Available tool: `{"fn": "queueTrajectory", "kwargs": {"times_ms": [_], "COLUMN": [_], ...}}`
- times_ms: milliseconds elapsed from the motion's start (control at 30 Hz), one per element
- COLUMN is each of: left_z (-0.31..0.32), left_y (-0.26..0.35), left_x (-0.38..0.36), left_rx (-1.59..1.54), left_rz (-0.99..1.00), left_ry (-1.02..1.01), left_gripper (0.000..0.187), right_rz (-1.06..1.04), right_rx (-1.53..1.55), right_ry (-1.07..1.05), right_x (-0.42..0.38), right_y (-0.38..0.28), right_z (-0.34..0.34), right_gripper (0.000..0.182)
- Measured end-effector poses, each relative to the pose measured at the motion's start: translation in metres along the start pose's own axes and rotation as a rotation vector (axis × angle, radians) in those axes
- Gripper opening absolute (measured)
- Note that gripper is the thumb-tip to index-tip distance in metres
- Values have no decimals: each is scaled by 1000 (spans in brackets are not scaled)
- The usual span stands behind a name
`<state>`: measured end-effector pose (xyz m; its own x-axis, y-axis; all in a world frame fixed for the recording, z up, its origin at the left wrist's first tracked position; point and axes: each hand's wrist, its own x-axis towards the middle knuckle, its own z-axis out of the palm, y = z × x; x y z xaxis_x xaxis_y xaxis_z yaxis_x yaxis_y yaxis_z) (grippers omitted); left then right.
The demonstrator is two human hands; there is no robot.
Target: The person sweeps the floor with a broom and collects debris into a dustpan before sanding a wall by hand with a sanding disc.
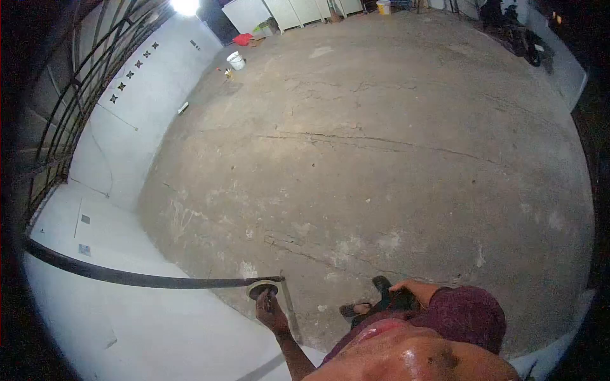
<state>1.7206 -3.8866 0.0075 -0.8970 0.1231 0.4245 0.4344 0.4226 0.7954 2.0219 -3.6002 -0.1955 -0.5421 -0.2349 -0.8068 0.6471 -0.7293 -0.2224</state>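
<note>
My left hand [271, 312] is raised beside the white wall, its fingers closed on a round dark disc with a pale rim [264, 290]. The disc is right at the end of a long dark strip [127, 275] that runs across from the far left; what exactly the disc is, I cannot tell. My right hand [406, 289] hangs low in front of my body, over dark cloth near my legs, with its fingers partly hidden. Below it show my feet in dark sandals [353, 310] on the concrete floor [356, 209].
The white wall [127, 317] runs along my left, with a small switch plate [84, 249] and a metal grille [60, 120] above. A white bucket [236, 60] stands near the far wall. White cabinets [295, 11] and a motorbike [518, 41] are at the back. Cracks cross the floor.
</note>
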Motion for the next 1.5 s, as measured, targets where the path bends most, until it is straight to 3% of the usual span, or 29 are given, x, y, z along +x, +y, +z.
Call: {"fn": "queueTrajectory", "kwargs": {"times_ms": [333, 733, 933, 1133, 1500], "left_z": [0, 2, 5, 6, -1], "left_y": [-3, -5, -5, -10, -12], "left_x": [6, 1, 3, 4, 18], "left_rx": [174, 148, 182, 113, 148], "left_rz": [132, 15, 144, 36, 50], "left_ry": [-34, -34, -19, -9, -108], "left_gripper": [21, 21, 19, 20, 22], "right_rz": [-28, -32, -34, -32, -29], "right_rx": [-120, -180, -220, -261, -367], "right_ry": [4, 25, 34, 47, 115], "right_x": [53, 65, 69, 71, 97], "right_y": [15, 16, 14, 13, 34], "right_z": [-5, -8, -9, -10, -4], "right_gripper": [67, 66, 65, 64, 63]}}
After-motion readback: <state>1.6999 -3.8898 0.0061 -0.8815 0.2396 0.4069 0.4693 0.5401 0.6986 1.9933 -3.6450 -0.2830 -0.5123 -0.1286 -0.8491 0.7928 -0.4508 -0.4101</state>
